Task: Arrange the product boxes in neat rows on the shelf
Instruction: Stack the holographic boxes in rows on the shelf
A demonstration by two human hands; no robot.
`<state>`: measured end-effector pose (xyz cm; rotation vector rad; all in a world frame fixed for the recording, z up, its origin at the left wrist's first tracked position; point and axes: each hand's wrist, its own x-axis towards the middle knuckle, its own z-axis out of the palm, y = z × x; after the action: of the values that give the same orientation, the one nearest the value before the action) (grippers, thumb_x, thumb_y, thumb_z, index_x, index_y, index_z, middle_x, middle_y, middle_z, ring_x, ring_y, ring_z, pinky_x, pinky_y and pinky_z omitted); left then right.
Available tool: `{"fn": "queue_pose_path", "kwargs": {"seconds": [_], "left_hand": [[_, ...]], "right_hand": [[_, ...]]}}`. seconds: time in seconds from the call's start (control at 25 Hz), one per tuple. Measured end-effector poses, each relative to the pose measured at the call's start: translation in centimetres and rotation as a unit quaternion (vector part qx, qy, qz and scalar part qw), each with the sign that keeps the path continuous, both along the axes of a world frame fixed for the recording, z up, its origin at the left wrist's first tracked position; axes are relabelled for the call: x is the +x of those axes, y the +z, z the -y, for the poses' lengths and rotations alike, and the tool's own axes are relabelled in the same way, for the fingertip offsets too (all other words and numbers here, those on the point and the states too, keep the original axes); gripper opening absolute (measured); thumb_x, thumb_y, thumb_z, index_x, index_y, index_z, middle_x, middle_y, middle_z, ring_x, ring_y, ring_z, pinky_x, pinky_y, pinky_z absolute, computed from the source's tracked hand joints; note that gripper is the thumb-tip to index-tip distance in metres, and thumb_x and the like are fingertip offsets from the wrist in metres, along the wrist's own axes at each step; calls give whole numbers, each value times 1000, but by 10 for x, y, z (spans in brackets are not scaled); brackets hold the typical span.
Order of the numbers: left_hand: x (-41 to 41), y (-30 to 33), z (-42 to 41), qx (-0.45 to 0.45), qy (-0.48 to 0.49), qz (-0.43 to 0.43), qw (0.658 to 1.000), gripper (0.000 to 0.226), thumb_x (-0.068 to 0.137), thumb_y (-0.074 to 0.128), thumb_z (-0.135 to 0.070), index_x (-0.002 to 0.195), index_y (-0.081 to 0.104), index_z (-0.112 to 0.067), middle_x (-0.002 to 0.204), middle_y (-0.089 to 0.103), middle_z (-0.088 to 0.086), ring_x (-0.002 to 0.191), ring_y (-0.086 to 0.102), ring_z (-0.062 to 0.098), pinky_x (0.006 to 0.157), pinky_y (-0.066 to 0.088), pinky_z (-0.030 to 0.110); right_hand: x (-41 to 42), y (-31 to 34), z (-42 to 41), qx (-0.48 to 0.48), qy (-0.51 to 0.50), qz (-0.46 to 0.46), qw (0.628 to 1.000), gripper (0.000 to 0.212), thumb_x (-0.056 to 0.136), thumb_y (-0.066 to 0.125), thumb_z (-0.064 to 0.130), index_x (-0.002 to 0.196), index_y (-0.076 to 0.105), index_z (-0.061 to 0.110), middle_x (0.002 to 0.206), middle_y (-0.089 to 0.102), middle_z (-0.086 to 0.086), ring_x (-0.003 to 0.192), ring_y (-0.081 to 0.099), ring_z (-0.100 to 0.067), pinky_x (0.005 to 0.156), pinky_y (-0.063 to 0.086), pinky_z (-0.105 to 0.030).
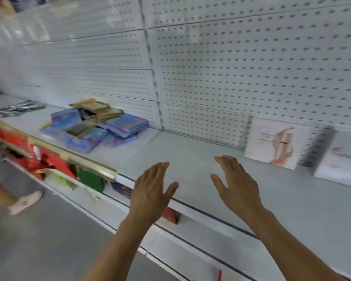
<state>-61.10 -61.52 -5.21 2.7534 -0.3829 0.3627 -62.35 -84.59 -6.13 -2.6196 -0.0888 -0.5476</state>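
**Both hands hovering open over the bare middle of the shelf**

The left hand (150, 191) and the right hand (236, 184) are reaching out over the front edge of the pale grey metal shelf (190, 159), fingers straight and loosely spread, holding nothing. A jumbled heap of flat blue-purple product boxes (93, 129) is lying toward the shelf's left end, near the white pegboard back wall (251, 67), with a few gold-olive flat boxes (98, 109) resting on top; their long axes are pointing different ways. Toward the right end, a white square box with a pinkish picture (276, 142) is leaning upright against the back wall, and a blurred white box (340, 159) is standing just beside it. Open shelf surface is stretching between heap and white boxes.
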Motion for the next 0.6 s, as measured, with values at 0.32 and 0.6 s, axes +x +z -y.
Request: {"fn": "queue_pose_path", "kwargs": {"seconds": [0.32,0.6], "left_hand": [[79,6,-137,-97,92,-27,991,59,93,46,-53,146,31,-32,148,39,-5,124,50,15,99,44,33],[228,0,-224,-226,86,-82,967,50,90,60,-40,135,46,-24,134,54,-4,109,57,9,91,47,25]], "right_hand": [[122,0,-135,32,89,22,995,43,95,49,38,135,44,23,133,51,4,117,51,-17,88,41,-33],[271,-13,-228,125,104,-80,983,37,95,48,40,131,44,30,129,52,11,114,50,-10,87,41,-30]]}}
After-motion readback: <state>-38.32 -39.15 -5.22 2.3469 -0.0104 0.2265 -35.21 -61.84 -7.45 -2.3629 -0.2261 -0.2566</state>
